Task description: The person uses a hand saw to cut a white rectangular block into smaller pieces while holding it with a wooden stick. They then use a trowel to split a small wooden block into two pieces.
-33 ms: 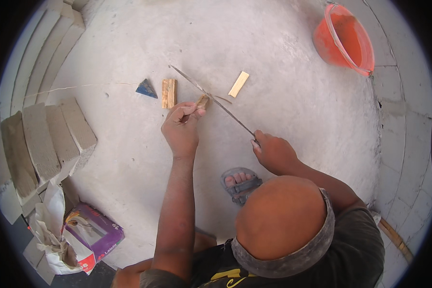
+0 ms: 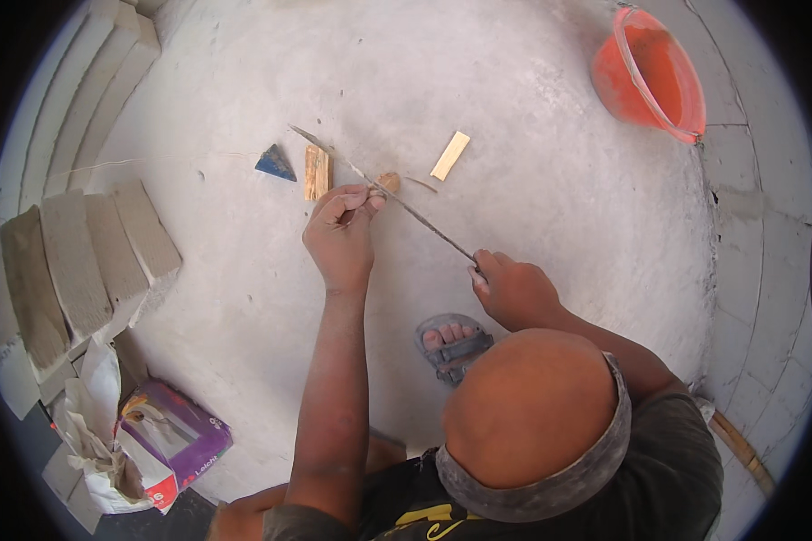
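My left hand (image 2: pixel 341 233) pinches a small brown piece of wood (image 2: pixel 389 182) between thumb and fingertips, just above the floor. My right hand (image 2: pixel 516 287) is wrapped round the near end of a long, thin, dark blade (image 2: pixel 431 225). The blade slants up and to the left, crossing over the wood at my left fingertips. Its handle is hidden in my fist, and I cannot tell the exact kind of tool. Beyond my left hand lies a short brown wood block (image 2: pixel 318 173), with a dark blue triangular piece (image 2: pixel 275 163) beside it.
A pale wood strip (image 2: pixel 449 156) and a thin sliver (image 2: pixel 421 184) lie on the floor (image 2: pixel 532 180). An orange bucket (image 2: pixel 650 77) stands far right by the block wall. Grey blocks (image 2: pixel 81 261), a purple box (image 2: pixel 176 428) and a torn white bag (image 2: pixel 99 433) are at left.
The blade has slid up and left, so its tip sits near the brown block. My right hand has shifted slightly left. The held wood has tilted, showing a rounder face.
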Demonstrator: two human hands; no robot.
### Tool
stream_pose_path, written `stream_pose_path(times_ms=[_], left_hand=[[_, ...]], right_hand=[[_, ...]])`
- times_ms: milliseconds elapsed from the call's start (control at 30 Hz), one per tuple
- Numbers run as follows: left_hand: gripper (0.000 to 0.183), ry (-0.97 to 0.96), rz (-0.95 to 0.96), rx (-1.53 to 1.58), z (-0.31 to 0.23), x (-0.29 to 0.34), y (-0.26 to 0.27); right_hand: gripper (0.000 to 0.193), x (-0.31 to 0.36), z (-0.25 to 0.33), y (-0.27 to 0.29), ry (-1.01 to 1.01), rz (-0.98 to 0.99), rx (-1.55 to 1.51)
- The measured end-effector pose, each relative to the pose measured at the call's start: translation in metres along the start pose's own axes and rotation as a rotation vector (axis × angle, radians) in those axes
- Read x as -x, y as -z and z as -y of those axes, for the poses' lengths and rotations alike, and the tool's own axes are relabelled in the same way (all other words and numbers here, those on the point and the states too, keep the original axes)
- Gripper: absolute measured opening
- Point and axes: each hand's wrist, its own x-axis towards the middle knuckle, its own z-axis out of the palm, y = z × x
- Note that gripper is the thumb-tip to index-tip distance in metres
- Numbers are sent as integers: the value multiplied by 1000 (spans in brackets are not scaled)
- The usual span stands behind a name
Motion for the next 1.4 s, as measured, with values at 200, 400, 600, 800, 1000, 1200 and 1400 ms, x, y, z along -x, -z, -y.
stream_pose_path(times_ms=[200,400,600,800,1000,1200,1400], left_hand=[[11,-22,-39,-88,-2,-6,-6],[15,34,3,-137,-13,-10,-11],[19,60,-23,-105,-15,-12,-16],[18,178,-95,-68,-17,-12,-26],[17,163,-82,-76,-21,-11,-27],[23,113,-45,-109,-19,-9,-24],[14,76,-101,-29,-15,-8,-27]], right_hand=[[26,2,-7,0,-24,-27,-16],[24,0,-2,12,-40,-39,-19],[23,-4,6,23,-11,-87,-52],[22,-12,10,27,-14,-64,-57],[22,-15,14,31,-35,-69,-70],[23,-22,18,37,-118,53,-110],[23,-13,8,19,-202,91,-164]])
